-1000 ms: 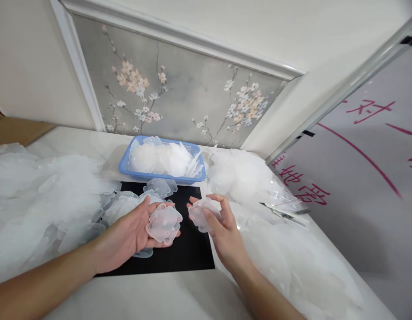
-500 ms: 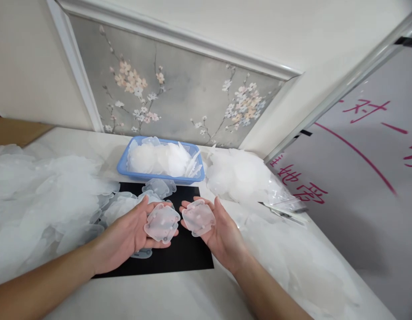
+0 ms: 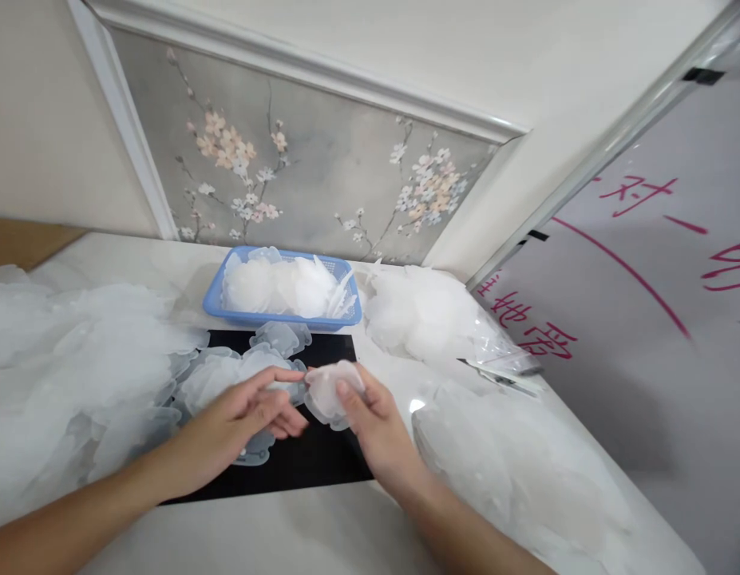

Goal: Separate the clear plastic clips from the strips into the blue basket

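Observation:
Translucent, pale silicone-like pieces (image 3: 332,393) are pinched in my right hand (image 3: 375,419), with the thumb on top; they overlap, and I cannot tell how many there are. My left hand (image 3: 255,411) is just left of them, its fingers apart and nothing in it, the index fingertip close to their edge. Under both hands lies a black mat (image 3: 303,463). Similar clear pieces (image 3: 217,379) are heaped on the mat's left part, partly hidden by my left hand.
A blue basket (image 3: 279,321) of such pieces stands behind the mat. Big heaps lie on the left (image 3: 76,375), the right (image 3: 525,455) and the back right (image 3: 423,311). A whiteboard (image 3: 657,335) with red writing rises at the right.
The piece that lay on my left palm has left it, and overlapping pieces are now in my right hand. My right fingers have closed; my left hand has turned.

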